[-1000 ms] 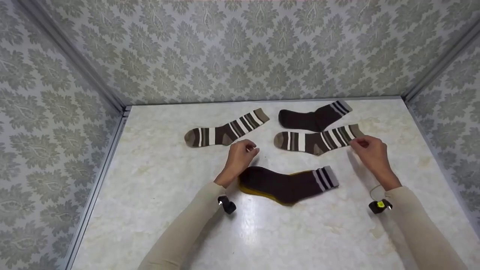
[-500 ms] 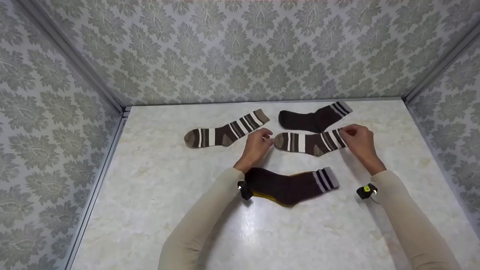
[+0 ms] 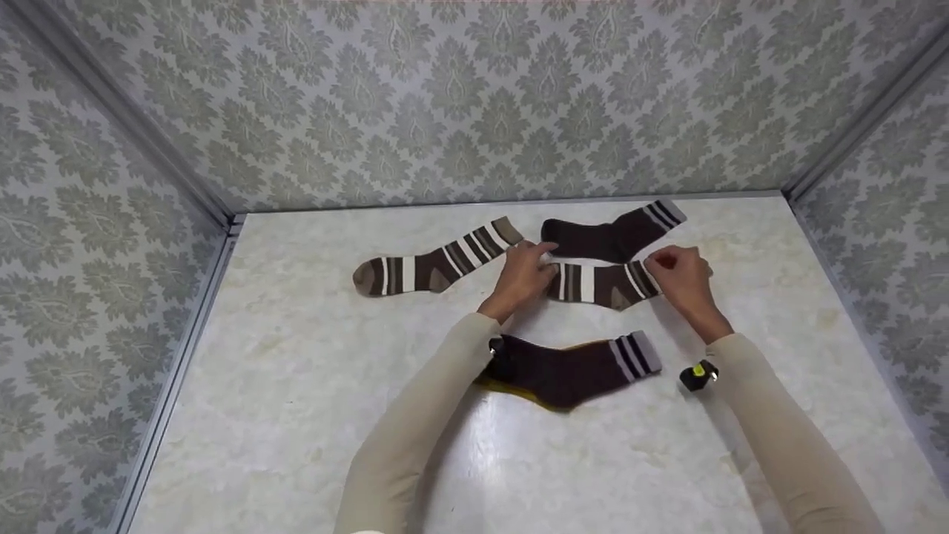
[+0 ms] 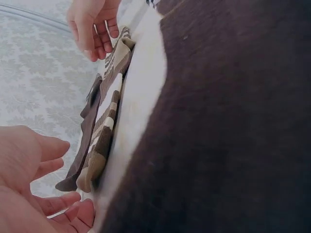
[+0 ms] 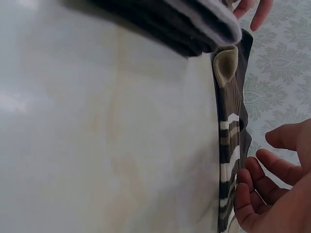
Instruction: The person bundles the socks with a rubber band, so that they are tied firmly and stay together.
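Observation:
A brown, tan and white striped sock (image 3: 606, 285) lies flat right of the table's middle. My left hand (image 3: 521, 276) is at its toe end; in the left wrist view the thumb and fingers are spread apart around a gap with nothing in it. My right hand (image 3: 683, 283) is over the cuff end and hides it. In the right wrist view its loosely bent fingers (image 5: 265, 187) are close beside the stripes, with no cloth between them and the thumb. Just behind lies a dark brown sock (image 3: 582, 241) with a grey striped cuff, its toe near my left fingertips.
A matching striped sock (image 3: 415, 273) lies to the left. Nearer me, a dark sock (image 3: 571, 374) with a grey banded cuff rests on a mustard one (image 3: 511, 391), partly under my left wrist. Patterned walls (image 3: 460, 111) close off the table (image 3: 296, 415) at the back and sides.
My left hand has moved right and away from me, from between the striped socks to the right one's toe. My right hand has slid left over that sock's cuff. The socks lie as before.

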### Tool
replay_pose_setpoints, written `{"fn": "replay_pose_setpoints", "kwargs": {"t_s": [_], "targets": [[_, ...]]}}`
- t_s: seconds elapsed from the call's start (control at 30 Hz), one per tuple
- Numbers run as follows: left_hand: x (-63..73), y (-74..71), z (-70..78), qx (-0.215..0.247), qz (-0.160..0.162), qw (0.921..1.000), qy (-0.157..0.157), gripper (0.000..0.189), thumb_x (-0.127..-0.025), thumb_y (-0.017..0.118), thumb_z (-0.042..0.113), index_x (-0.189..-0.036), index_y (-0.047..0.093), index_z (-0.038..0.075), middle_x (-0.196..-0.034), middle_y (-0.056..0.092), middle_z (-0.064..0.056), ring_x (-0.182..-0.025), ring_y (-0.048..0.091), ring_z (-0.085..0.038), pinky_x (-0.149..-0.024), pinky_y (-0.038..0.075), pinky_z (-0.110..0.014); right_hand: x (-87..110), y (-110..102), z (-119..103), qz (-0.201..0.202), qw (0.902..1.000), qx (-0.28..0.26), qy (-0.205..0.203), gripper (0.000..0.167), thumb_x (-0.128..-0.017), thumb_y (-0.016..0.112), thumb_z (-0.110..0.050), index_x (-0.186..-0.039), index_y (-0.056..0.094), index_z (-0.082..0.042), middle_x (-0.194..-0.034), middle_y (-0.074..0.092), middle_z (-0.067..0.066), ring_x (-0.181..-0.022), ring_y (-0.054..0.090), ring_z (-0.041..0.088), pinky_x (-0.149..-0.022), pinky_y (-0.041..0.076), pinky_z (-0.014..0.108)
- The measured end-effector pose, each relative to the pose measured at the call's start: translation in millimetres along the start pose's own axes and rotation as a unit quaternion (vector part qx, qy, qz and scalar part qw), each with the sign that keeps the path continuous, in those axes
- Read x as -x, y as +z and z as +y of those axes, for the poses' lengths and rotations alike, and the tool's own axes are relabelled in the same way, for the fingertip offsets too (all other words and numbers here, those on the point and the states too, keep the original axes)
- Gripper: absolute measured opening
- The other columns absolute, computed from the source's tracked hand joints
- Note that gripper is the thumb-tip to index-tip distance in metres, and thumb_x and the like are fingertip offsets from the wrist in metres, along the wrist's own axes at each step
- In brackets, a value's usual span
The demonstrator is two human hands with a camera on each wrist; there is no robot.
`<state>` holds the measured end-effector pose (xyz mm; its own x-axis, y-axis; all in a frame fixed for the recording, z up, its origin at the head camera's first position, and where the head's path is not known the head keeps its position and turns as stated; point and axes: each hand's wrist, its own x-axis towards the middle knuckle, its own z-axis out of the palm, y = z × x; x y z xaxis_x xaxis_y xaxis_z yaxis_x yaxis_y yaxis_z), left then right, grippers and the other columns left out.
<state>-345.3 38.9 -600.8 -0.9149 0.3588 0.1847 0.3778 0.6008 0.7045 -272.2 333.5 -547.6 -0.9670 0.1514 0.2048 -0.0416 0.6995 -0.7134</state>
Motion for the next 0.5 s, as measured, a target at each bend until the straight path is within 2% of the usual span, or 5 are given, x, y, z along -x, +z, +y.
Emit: {"fn": "replay_pose_setpoints", "kwargs": {"t_s": [0.07, 0.17, 0.27, 0.37, 0.5], "targets": [[2.0, -8.6, 5.3, -0.001, -0.020, 0.9995, -0.025, 0.048, -0.107, 0.070, 0.021, -0.153, 0.065, 0.007, -0.139, 0.068, -0.021, -0.138, 0.054, -0.040, -0.119, 0.042, -0.050, 1.0, 3.8, -2.3, -0.004, 1.0000, -0.004, -0.003, 0.018, -0.103, 0.073, -0.013, -0.105, 0.082, 0.002, -0.098, 0.079, 0.019, -0.082, 0.064, 0.015, -0.080, 0.048, 0.031], [5.3, -21.8, 15.1, -0.009, -0.036, 0.9980, -0.051, 0.052, -0.108, 0.068, 0.022, -0.154, 0.060, -0.003, -0.148, 0.063, -0.024, -0.147, 0.048, -0.041, -0.124, 0.037, -0.048, 2.3, 6.3, -3.3, -0.011, 0.9998, -0.011, -0.011, 0.017, -0.103, 0.073, -0.012, -0.105, 0.082, 0.002, -0.098, 0.078, 0.018, -0.083, 0.064, 0.018, -0.079, 0.047, 0.028], [7.3, -31.1, 24.3, -0.022, -0.038, 0.9979, -0.048, 0.053, -0.108, 0.067, 0.020, -0.149, 0.060, -0.012, -0.147, 0.063, -0.028, -0.145, 0.051, -0.042, -0.125, 0.037, -0.048, 2.5, 4.9, -1.2, -0.012, 0.9997, -0.014, -0.018, 0.017, -0.103, 0.073, -0.010, -0.105, 0.082, 0.003, -0.098, 0.077, 0.019, -0.083, 0.063, 0.017, -0.078, 0.046, 0.026], [6.2, -25.5, 18.1, 0.000, -0.005, 0.9996, -0.027, 0.046, -0.103, 0.067, 0.014, -0.137, 0.067, -0.016, -0.133, 0.071, -0.030, -0.133, 0.062, -0.043, -0.118, 0.045, -0.047, 0.7, 0.7, 3.1, -0.008, 0.9997, -0.016, -0.018, 0.017, -0.102, 0.073, -0.010, -0.105, 0.081, 0.005, -0.098, 0.076, 0.021, -0.083, 0.061, 0.015, -0.077, 0.045, 0.024], [-0.1, -3.9, -6.4, 0.027, 0.048, 0.9985, 0.003, 0.035, -0.095, 0.066, 0.008, -0.120, 0.078, -0.013, -0.105, 0.080, -0.022, -0.108, 0.075, -0.032, -0.101, 0.058, -0.040, -5.1, -7.1, 11.4, 0.001, 0.9999, -0.012, -0.002, 0.018, -0.103, 0.073, -0.011, -0.106, 0.081, 0.005, -0.100, 0.076, 0.022, -0.084, 0.062, 0.017, -0.078, 0.046, 0.026]]}}
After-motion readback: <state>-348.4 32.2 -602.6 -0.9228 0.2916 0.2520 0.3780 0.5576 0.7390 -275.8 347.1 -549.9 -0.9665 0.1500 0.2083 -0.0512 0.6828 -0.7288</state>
